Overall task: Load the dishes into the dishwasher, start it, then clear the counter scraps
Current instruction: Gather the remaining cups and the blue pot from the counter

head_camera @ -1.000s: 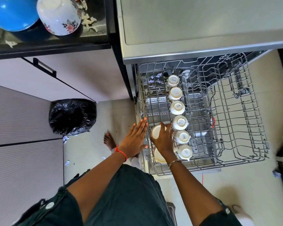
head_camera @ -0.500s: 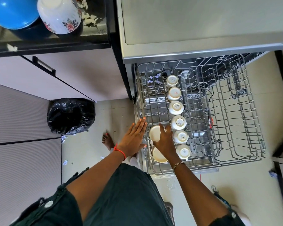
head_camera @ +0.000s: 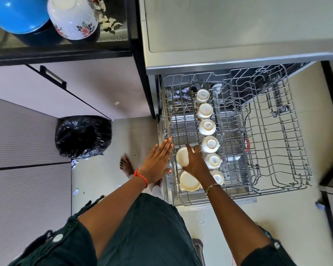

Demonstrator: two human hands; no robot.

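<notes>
The dishwasher's wire rack [head_camera: 277, 150] is pulled out over the floor. Several white cups [head_camera: 207, 126] stand upside down in a row along its left-centre. Two cream saucers sit on edge at the near left: my right hand [head_camera: 195, 163] grips the upper saucer [head_camera: 182, 156], and the lower saucer [head_camera: 188, 180] lies under my wrist. My left hand [head_camera: 158, 162] is flat with straight fingers, touching the rack's left rim. On the counter at top left stand a blue bowl [head_camera: 17, 14] and a white floral bowl [head_camera: 73, 16], with scraps [head_camera: 109, 24] beside them.
A bin lined with a black bag [head_camera: 83, 137] stands on the floor left of the dishwasher. Paper bits [head_camera: 75, 191] lie on the tiles. My bare foot [head_camera: 126, 166] is between bin and rack. A cabinet handle [head_camera: 53, 76] sticks out below the counter.
Hardly anything moved: my right hand stays on the upper saucer and my left hand stays at the rack's rim. The camera shifted slightly.
</notes>
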